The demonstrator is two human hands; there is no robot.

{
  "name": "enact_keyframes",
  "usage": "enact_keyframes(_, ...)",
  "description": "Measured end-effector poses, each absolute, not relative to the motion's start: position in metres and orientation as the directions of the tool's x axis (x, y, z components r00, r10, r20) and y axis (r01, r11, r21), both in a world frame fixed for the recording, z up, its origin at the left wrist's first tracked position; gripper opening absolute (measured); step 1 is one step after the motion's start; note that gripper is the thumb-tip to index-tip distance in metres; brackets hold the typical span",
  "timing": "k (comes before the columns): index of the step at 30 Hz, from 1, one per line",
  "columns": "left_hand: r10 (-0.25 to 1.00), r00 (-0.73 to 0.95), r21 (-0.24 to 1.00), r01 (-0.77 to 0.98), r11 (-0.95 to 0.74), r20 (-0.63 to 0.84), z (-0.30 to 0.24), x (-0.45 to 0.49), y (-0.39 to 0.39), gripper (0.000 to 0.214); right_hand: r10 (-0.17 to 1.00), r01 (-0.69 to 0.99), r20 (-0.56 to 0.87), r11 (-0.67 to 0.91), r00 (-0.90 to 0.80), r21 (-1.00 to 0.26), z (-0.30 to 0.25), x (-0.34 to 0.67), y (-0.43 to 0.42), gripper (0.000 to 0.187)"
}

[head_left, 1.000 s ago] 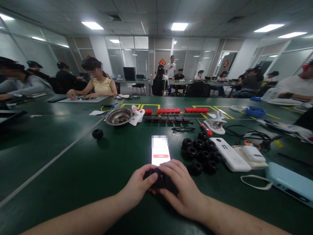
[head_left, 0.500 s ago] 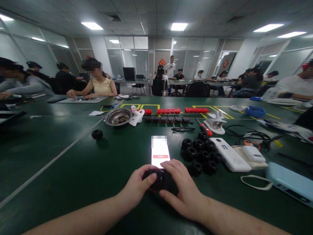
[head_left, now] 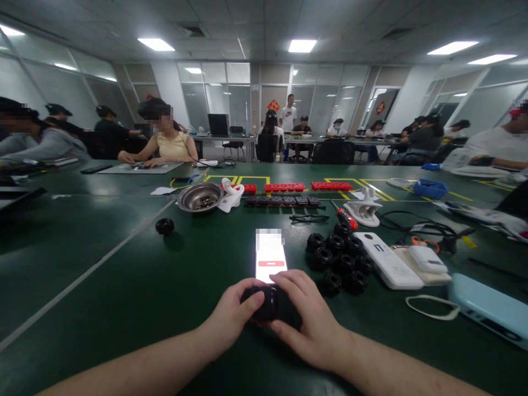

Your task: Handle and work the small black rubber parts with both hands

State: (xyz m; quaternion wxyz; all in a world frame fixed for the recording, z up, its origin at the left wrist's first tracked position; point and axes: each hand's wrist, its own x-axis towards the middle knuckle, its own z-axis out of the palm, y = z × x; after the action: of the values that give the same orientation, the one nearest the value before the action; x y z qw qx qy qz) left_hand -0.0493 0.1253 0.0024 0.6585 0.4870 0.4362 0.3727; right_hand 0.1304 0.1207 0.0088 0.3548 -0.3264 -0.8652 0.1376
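Note:
My left hand point(head_left: 235, 309) is closed around a black toy wheel point(head_left: 269, 303), its thumb lying across the near face. My right hand point(head_left: 308, 316) curves round the wheel's right end, with fingertips at the far edge and thumb at the near edge. A dark gap shows between the wheel and my right palm. Just beyond my fingers lies a phone point(head_left: 270, 264) with a lit white screen and a red bar. Several more black wheels point(head_left: 345, 261) sit in a cluster to the right. One single wheel point(head_left: 165, 226) stands apart on the left.
A metal bowl point(head_left: 201, 201) holds small parts. Behind the phone are red trays point(head_left: 284, 187), a row of black parts point(head_left: 284, 202) and a black cable point(head_left: 308, 218). On the right lie a screwdriver point(head_left: 347, 217), a white power bank point(head_left: 390, 261) and a light blue device point(head_left: 490, 308).
My hands stay in nearly the same place. The wheel has turned slightly between them, and my right thumb has shifted a little. Across the table, a person's hand has moved slightly right.

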Motion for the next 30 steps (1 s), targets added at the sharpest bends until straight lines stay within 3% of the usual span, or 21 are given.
enact_keyframes(4,0.921,0.362,0.982,-0.061,0.181,-0.147,0.001,-0.049,0.126,0.049,0.726,0.517,0.484,0.687,-0.488,-0.510,0.007,0.129,0.124,0.037)
enact_keyframes(6,0.915,0.386,0.986,-0.061,0.154,-0.119,-0.002,-0.051,0.128,0.051,0.712,0.504,0.475,0.702,-0.517,-0.503,0.009,0.129,0.124,0.031)
enact_keyframes(9,0.874,0.473,0.988,-0.042,0.148,-0.110,-0.002,-0.054,0.128,0.059,0.661,0.448,0.484,0.747,-0.573,-0.490,0.014,0.133,0.120,0.036)
enact_keyframes(12,0.842,0.534,0.996,0.076,0.038,-0.073,0.007,-0.056,0.117,0.056,0.650,0.423,0.452,0.751,-0.611,-0.507,0.018,0.140,0.107,0.040)
enact_keyframes(15,0.834,0.551,0.947,0.266,-0.182,0.006,0.017,-0.056,0.094,0.048,0.736,0.468,0.376,0.659,-0.563,-0.589,0.016,0.145,0.086,0.044)
enact_keyframes(17,0.824,0.566,0.905,0.349,-0.243,0.003,0.020,-0.056,0.079,0.048,0.783,0.509,0.285,0.588,-0.553,-0.628,0.015,0.146,0.073,0.041)
enact_keyframes(20,0.825,0.564,0.889,0.389,-0.240,-0.023,0.015,-0.055,0.066,0.049,0.755,0.525,0.199,0.595,-0.625,-0.608,0.018,0.145,0.061,0.037)
enact_keyframes(24,0.829,0.558,0.885,0.395,-0.248,-0.016,0.010,-0.056,0.066,0.048,0.673,0.460,0.207,0.666,-0.710,-0.587,0.028,0.145,0.060,0.041)
enact_keyframes(28,0.818,0.575,0.875,0.391,-0.287,0.011,0.009,-0.057,0.072,0.050,0.789,0.562,0.126,0.531,-0.602,-0.634,0.026,0.146,0.067,0.054)
enact_keyframes(30,0.819,0.573,0.874,0.384,-0.297,0.027,0.008,-0.058,0.075,0.053,0.819,0.604,0.088,0.486,-0.567,-0.631,0.021,0.147,0.070,0.038)
